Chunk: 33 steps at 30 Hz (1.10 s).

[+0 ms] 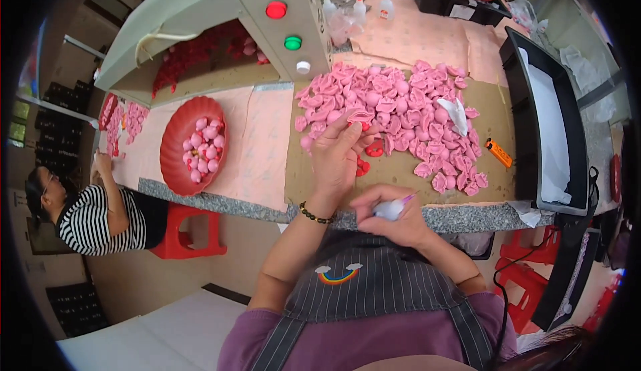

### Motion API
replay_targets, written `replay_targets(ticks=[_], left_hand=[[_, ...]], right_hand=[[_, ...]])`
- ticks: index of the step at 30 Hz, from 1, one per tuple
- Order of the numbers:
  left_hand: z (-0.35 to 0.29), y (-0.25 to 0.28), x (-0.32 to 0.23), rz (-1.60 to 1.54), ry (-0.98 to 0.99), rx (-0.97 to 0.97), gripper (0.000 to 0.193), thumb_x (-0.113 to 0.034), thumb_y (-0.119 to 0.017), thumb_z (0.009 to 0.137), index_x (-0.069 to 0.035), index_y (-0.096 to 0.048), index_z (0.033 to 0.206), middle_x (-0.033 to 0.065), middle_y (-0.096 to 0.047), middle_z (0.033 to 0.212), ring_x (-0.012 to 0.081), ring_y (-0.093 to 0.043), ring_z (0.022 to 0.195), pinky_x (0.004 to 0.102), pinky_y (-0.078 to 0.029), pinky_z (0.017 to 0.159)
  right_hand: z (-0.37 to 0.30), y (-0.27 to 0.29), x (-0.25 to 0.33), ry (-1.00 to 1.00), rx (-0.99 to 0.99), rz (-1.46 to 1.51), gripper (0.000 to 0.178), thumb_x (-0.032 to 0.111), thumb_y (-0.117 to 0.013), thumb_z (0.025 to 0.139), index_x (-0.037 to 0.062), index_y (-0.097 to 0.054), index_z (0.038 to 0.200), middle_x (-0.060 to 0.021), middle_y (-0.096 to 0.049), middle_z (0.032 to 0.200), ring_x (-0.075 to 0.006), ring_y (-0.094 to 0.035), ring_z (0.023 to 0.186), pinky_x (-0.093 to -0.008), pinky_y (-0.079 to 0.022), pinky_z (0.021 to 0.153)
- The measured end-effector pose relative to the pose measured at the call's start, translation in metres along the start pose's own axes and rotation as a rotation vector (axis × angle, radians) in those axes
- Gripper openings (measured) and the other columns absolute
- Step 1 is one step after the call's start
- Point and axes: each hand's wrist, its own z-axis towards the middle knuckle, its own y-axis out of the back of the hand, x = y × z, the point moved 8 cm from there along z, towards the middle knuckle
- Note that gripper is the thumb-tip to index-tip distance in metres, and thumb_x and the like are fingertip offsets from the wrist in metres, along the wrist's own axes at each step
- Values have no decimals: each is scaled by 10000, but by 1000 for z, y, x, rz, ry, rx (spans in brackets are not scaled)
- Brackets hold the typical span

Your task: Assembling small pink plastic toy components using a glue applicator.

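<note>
And here's your left hand [339,152], up over the near edge of the heap of pink pieces [394,104], thumb and fingertips pinching one pink folded piece [360,115] with red on its near side! It looks light, rubbery or foamy, likely to give under a hard squeeze, so the sides look the place to hold it, clear of that thin frill. Its long axis seems to run crosswise, frill facing the heap, though your fingers cover part of it.

Now your right hand [402,224], nearer you than the heap: the fingers curl around a squeeze bottle [388,210], thumb along the body. That should be light and soft-walled, a bit slick, with the fine purple tip [406,199] the fragile end; grip by the belly, lightly. Its long axis slants, tip away from you and to the right, aimed past the piece toward the heap's near right corner.

Red bits [375,148] lie at the heap's near edge; the red bowl [172,151] sits well left of it.
</note>
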Motion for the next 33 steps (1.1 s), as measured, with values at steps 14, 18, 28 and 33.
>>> replay_targets(ticks=[14, 18, 28, 33], left_hand=[[-74, 28, 11, 188, 121, 68, 231, 56, -589, 816, 43, -586, 1047, 110, -632, 967, 150, -622, 850, 261, -531, 741], [-79, 27, 11, 282, 110, 101, 214, 50, -591, 818, 42, -593, 1032, 93, -631, 973, 114, -608, 846, 228, -515, 734], [-80, 43, 12, 10, 156, -4, 312, -4, -535, 873, 3, -506, 1183, 110, -622, 996, 173, -632, 811, 258, -522, 694], [-84, 48, 10, -42, 172, -25, 319, -3, -530, 875, 4, -501, 1193, 118, -618, 1019, 198, -637, 828, 277, -525, 708]], right_hand=[[14, 43, -5, 30, -304, -332, 144, 1, -616, 808, -40, -613, 946, -38, -582, 812, -83, -533, 718, -207, -416, 620], [10, 42, -4, 173, -222, -594, 158, -21, -611, 790, -41, -613, 947, -43, -583, 796, -96, -541, 717, -210, -426, 639], [0, 46, -30, -20, -194, -81, 392, -1, -619, 767, -22, -492, 1137, -89, -517, 1102, -132, -509, 947, -257, -396, 853], [-13, 58, -24, -124, -276, -232, 323, 21, -624, 787, -20, -517, 1090, -110, -588, 1062, -143, -553, 948, -265, -430, 838]])
